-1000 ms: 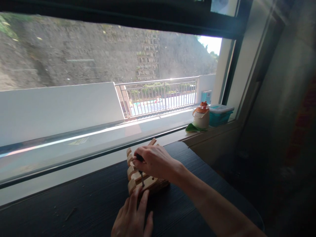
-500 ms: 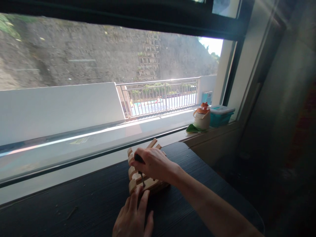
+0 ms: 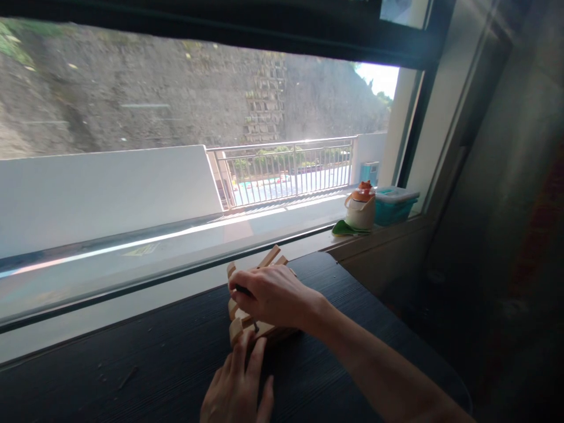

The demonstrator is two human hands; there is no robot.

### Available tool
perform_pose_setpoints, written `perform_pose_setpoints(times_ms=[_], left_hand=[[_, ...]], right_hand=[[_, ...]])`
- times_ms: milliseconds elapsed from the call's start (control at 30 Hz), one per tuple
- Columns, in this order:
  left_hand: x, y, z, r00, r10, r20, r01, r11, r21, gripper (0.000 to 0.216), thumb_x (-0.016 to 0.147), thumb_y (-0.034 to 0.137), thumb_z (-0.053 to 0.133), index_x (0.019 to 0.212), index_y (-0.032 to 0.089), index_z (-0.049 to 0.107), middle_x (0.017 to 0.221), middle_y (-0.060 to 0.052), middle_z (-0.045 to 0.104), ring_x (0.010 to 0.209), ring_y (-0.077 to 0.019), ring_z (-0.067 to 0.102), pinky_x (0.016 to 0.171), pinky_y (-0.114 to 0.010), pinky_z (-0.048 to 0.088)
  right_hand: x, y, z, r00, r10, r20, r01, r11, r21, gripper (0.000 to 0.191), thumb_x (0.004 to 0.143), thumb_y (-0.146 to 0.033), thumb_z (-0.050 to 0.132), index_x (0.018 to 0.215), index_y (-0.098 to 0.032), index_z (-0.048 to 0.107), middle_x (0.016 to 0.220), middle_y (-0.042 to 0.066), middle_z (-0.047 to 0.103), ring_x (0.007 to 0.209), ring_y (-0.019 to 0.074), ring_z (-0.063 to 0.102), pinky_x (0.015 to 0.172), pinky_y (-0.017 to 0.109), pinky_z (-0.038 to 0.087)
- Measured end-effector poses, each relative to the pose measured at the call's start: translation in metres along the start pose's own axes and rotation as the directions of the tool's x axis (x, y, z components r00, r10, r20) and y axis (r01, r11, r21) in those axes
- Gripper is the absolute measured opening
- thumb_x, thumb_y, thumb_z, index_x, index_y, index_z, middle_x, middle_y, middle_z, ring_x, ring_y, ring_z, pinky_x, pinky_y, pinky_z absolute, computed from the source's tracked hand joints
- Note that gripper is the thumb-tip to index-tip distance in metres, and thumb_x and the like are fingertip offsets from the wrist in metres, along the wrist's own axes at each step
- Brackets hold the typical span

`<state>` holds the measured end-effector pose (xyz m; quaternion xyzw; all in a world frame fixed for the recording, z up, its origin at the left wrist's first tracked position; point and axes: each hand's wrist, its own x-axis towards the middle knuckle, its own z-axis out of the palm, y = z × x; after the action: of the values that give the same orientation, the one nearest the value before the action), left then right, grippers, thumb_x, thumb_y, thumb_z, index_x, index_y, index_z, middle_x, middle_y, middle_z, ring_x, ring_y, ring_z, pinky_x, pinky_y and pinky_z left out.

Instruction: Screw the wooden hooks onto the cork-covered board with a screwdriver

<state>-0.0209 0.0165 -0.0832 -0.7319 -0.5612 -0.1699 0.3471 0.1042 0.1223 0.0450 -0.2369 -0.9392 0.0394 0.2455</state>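
On the dark table sits a wooden piece (image 3: 237, 331) with rounded, upright slats along its left side and sticks jutting out at the back. My right hand (image 3: 275, 295) is closed around the black handle of a screwdriver (image 3: 243, 289), whose metal shaft points down at the near part of the wood. Where the tip meets the wood is partly hidden by fingers. My left hand (image 3: 238, 382) lies with fingers stretched and slightly apart, its fingertips against the near edge of the wooden piece beside the tip.
A dark wood-grain table (image 3: 167, 352) carries small scraps (image 3: 127, 377) at left. Along the window sill stand a white bottle with an orange lid (image 3: 360, 208), a teal box with a clear lid (image 3: 395, 207) and a green leaf-shaped item (image 3: 347, 229). The window borders the table's far side.
My right hand has turned on the screwdriver, its fingers shifting left and covering more of the handle. My left hand and the wooden piece stay nearly in place.
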Motion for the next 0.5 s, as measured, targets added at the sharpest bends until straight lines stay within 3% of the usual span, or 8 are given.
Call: perform_pose_setpoints(times_ms=[333, 500], left_hand=[[0.000, 0.003, 0.001, 0.999, -0.033, 0.031, 0.034, 0.998, -0.052, 0.039, 0.078, 0.021, 0.046, 0.117, 0.016, 0.050, 0.121, -0.015, 0.057, 0.091, -0.0200, 0.067, 0.068, -0.027, 0.057], [0.000, 0.002, 0.001, 1.000, -0.019, 0.009, 0.019, 0.999, -0.041, 0.040, 0.078, 0.021, 0.047, 0.117, 0.015, 0.049, 0.121, -0.016, 0.056, 0.093, -0.0204, 0.066, 0.069, -0.028, 0.057]], right_hand=[[0.007, 0.010, 0.014, 0.988, 0.146, -0.055, -0.147, 0.989, -0.012, 0.032, 0.090, -0.047, 0.042, 0.095, -0.019, 0.058, 0.072, 0.005, 0.067, 0.068, 0.0189, 0.062, 0.055, 0.027, 0.027], [0.005, 0.008, 0.012, 0.995, 0.081, -0.056, -0.082, 0.997, -0.013, 0.031, 0.093, -0.043, 0.037, 0.109, -0.022, 0.052, 0.080, 0.004, 0.069, 0.073, 0.0193, 0.063, 0.057, 0.026, 0.030]])
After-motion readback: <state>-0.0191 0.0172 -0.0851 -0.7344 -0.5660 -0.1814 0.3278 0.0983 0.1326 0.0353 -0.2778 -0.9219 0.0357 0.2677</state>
